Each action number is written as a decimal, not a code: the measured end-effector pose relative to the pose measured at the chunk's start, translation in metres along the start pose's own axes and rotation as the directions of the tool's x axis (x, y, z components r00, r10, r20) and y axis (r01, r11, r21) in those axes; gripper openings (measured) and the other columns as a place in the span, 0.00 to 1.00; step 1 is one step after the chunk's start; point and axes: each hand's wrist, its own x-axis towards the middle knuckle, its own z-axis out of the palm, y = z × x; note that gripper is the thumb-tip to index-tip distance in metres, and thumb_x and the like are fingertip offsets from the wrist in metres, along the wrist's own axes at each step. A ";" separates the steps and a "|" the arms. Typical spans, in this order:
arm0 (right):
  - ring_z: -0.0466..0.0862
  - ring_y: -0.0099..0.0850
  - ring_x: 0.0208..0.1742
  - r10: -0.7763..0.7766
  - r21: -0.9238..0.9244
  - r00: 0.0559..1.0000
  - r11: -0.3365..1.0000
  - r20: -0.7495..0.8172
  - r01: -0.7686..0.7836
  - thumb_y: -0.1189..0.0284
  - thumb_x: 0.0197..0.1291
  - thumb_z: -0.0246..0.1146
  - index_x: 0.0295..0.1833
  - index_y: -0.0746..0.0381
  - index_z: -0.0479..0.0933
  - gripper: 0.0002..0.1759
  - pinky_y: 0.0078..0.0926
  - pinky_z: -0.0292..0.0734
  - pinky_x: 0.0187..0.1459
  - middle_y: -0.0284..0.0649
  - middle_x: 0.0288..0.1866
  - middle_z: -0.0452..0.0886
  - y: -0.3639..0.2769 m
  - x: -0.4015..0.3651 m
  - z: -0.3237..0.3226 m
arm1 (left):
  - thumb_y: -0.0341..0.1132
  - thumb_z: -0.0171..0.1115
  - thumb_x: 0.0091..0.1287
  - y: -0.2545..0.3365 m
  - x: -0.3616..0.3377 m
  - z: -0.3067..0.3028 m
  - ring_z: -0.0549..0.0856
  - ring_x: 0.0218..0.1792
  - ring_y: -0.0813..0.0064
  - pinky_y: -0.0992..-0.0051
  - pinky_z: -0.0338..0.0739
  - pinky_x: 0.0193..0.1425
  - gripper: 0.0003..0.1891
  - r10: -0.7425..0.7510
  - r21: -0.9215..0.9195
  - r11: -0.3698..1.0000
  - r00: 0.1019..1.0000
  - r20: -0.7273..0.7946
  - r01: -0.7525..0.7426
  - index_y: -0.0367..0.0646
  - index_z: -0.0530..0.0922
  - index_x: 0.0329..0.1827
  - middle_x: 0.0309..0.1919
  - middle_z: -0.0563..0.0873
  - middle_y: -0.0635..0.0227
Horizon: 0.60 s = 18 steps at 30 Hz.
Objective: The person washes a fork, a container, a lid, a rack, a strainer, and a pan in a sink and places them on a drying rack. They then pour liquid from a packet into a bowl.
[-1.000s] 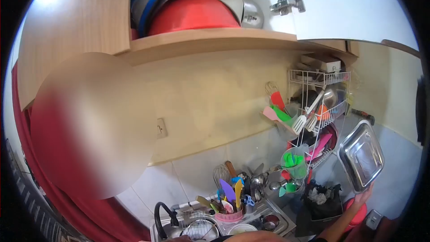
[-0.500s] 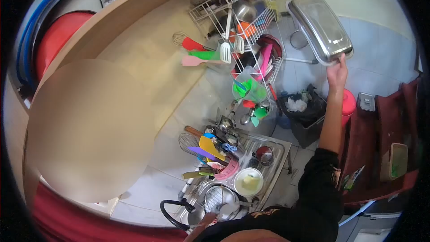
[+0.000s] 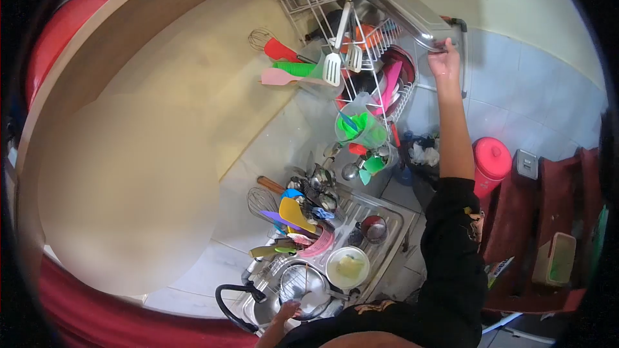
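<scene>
My right hand (image 3: 445,62) is raised at the upper right, its fingers closed on the near end of a rectangular metal tray (image 3: 409,18). The tray is tilted, and its far end lies against or over the upper part of the white wire dish rack (image 3: 371,58); contact is unclear. My left hand (image 3: 288,311) is low at the sink's edge, beside a round metal pan (image 3: 302,289), with its fingers apart and nothing seen in it.
A white bowl (image 3: 348,267), a utensil holder (image 3: 317,245) and a red-brown cup (image 3: 373,229) stand around the steel sink (image 3: 387,219). White spatulas (image 3: 332,69) hang from the rack. A black tap (image 3: 222,303) curves at the front; a red lidded container (image 3: 492,158) stands right.
My right hand has moved the metal tray leftward and up to the dish rack, and the tray has turned more edge-on. My left hand now shows by the sink.
</scene>
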 end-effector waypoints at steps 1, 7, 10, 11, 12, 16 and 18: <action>0.77 0.32 0.43 0.011 -0.031 1.000 0.999 0.015 -0.011 0.71 0.63 0.51 0.45 0.62 0.71 0.09 0.36 0.70 0.52 0.37 0.41 0.77 0.007 0.005 0.000 | 0.43 0.53 0.64 -0.005 0.002 -0.003 0.82 0.23 0.73 0.73 0.77 0.24 0.14 0.070 0.058 0.996 0.997 0.032 -0.071 0.43 0.74 0.44 0.30 0.83 0.65; 0.76 0.33 0.44 0.076 -0.162 0.996 0.985 0.055 -0.066 0.70 0.60 0.55 0.45 0.63 0.71 0.10 0.37 0.67 0.55 0.37 0.41 0.77 0.039 0.002 0.016 | 0.50 0.67 0.47 -0.024 0.022 -0.005 0.82 0.31 0.69 0.68 0.76 0.31 0.23 0.521 0.767 0.496 0.846 0.113 -0.407 0.45 0.79 0.41 0.32 0.83 0.70; 0.75 0.33 0.46 0.110 -0.251 0.993 0.963 0.043 -0.095 0.70 0.59 0.56 0.46 0.63 0.71 0.11 0.38 0.67 0.56 0.37 0.43 0.76 0.048 -0.008 0.029 | 0.45 0.66 0.50 -0.026 0.008 -0.007 0.82 0.32 0.70 0.69 0.78 0.36 0.20 0.742 0.942 0.074 0.649 0.168 -0.328 0.46 0.78 0.44 0.35 0.83 0.72; 0.75 0.34 0.47 0.117 -0.253 0.990 0.963 0.073 -0.095 0.70 0.59 0.56 0.46 0.63 0.71 0.12 0.39 0.66 0.56 0.37 0.44 0.76 0.052 -0.005 0.026 | 0.44 0.66 0.51 -0.019 0.014 -0.008 0.82 0.32 0.71 0.70 0.78 0.37 0.20 0.602 0.836 0.437 0.798 0.000 -0.330 0.46 0.78 0.44 0.35 0.83 0.72; 0.74 0.34 0.48 0.125 -0.255 0.987 0.962 0.098 -0.096 0.69 0.59 0.56 0.47 0.63 0.71 0.12 0.39 0.66 0.56 0.37 0.45 0.76 0.056 -0.002 0.022 | 0.44 0.65 0.51 -0.015 0.015 -0.008 0.83 0.32 0.71 0.71 0.78 0.37 0.19 0.384 0.626 0.741 0.918 -0.098 -0.243 0.45 0.77 0.44 0.35 0.83 0.72; 0.75 0.33 0.48 0.141 -0.211 0.990 0.969 0.032 -0.131 0.70 0.60 0.56 0.48 0.62 0.70 0.13 0.37 0.68 0.55 0.37 0.43 0.76 0.056 0.033 0.005 | 0.39 0.60 0.58 -0.001 0.023 -0.013 0.82 0.28 0.71 0.73 0.78 0.30 0.12 0.417 0.844 0.395 0.889 0.188 -0.363 0.45 0.77 0.43 0.31 0.82 0.66; 0.75 0.33 0.47 0.093 -0.332 0.995 0.940 0.022 -0.080 0.70 0.60 0.54 0.48 0.61 0.71 0.11 0.37 0.70 0.53 0.37 0.44 0.76 0.043 0.071 -0.019 | 0.40 0.57 0.61 0.008 0.023 -0.008 0.82 0.25 0.71 0.74 0.77 0.25 0.11 0.327 0.673 0.676 0.941 0.090 -0.299 0.45 0.76 0.42 0.29 0.82 0.64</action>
